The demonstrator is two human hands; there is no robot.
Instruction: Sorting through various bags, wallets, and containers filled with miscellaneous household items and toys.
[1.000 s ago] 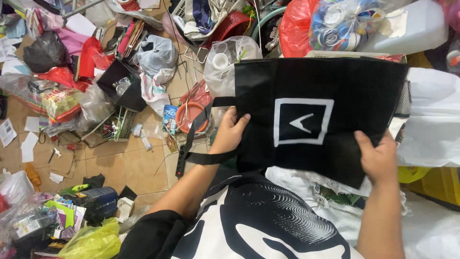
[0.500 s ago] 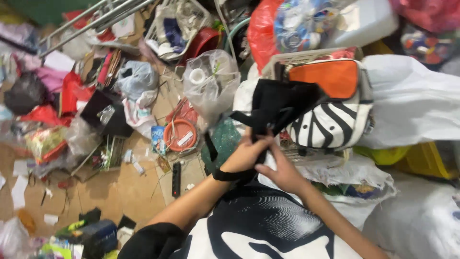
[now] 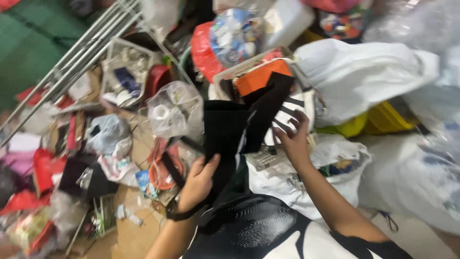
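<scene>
The black bag (image 3: 230,129) now hangs folded narrower, left hand (image 3: 199,180) clamped on it, right hand (image 3: 293,136) loose beside; press the crease flat.

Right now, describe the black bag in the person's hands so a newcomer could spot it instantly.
Start at the big white sack upper right, then drop left to the orange-topped box. Just below hangs the black fabric bag, folded narrow, held by the left hand with the right hand on its strap. It is the only plain black cloth there.
</scene>
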